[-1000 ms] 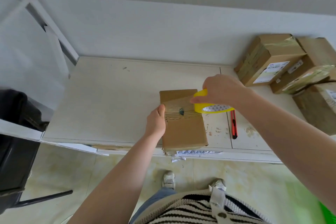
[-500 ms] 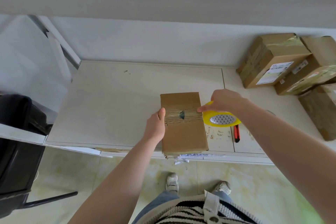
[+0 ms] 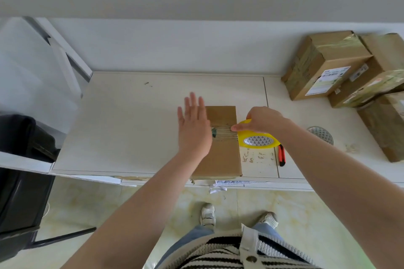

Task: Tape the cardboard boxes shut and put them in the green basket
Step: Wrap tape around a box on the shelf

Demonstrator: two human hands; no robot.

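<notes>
Two hands are being held over one box (image 3: pixel 220 157), which is lying flat at the near edge of the table (image 3: pixel 131 126). The left hand (image 3: pixel 193 131) is being spread flat, fingers straight, over the box's left side, gripping nothing. The tape roll (image 3: pixel 258 140) is being grasped by the right hand (image 3: pixel 262 121) at the box's right edge, just beside a cutter (image 3: pixel 282 155). More boxes (image 3: pixel 341 67) are being kept stacked at the far right.
</notes>
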